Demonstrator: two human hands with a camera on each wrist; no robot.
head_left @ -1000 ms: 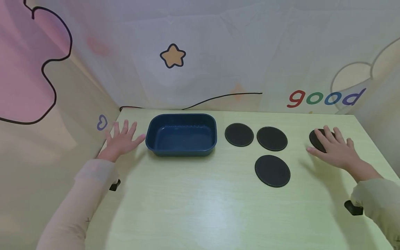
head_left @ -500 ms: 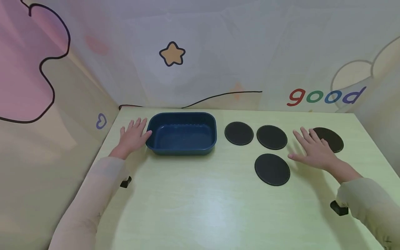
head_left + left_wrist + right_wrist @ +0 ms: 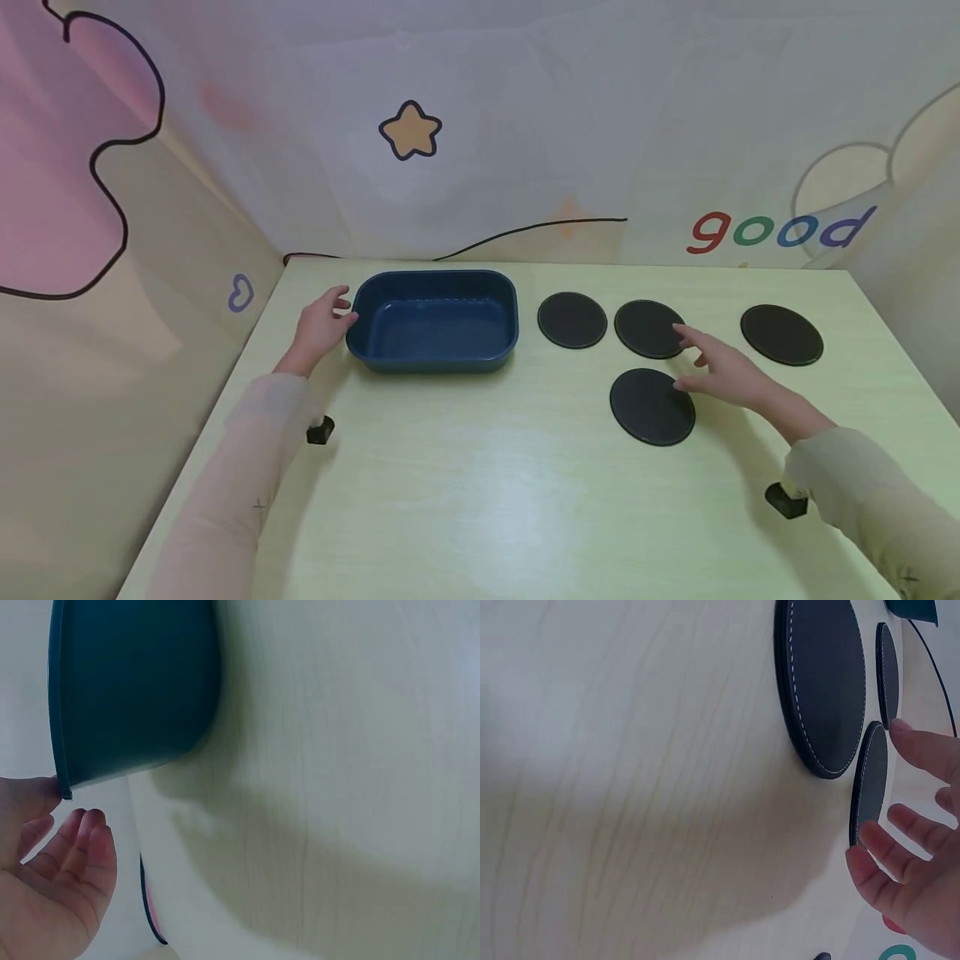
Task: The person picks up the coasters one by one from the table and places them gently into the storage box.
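Note:
A dark blue rectangular basin (image 3: 435, 321) stands toward the back of the table. At its left end is my left hand (image 3: 318, 329), the thumb right at the rim; in the left wrist view the loosely bent fingers (image 3: 97, 859) are apart from the wall. Several round black coasters with white edge stitching lie to the right. My right hand (image 3: 723, 375) is over the gap between the middle back coaster (image 3: 647, 329) and the front coaster (image 3: 651, 407). Its thumb and fingers are spread apart, holding nothing, and overlap the edges of both coasters in the head view.
Another coaster (image 3: 572, 320) lies beside the basin, and one more coaster (image 3: 782, 335) is at the far right. The pale wooden table (image 3: 450, 500) meets a printed cloth backdrop (image 3: 525, 150) at the back and sides.
My right hand has moved left from over the far-right coaster to the middle ones, its fingers bending. My left hand has moved right to the basin's rim, and its spread fingers have drawn in.

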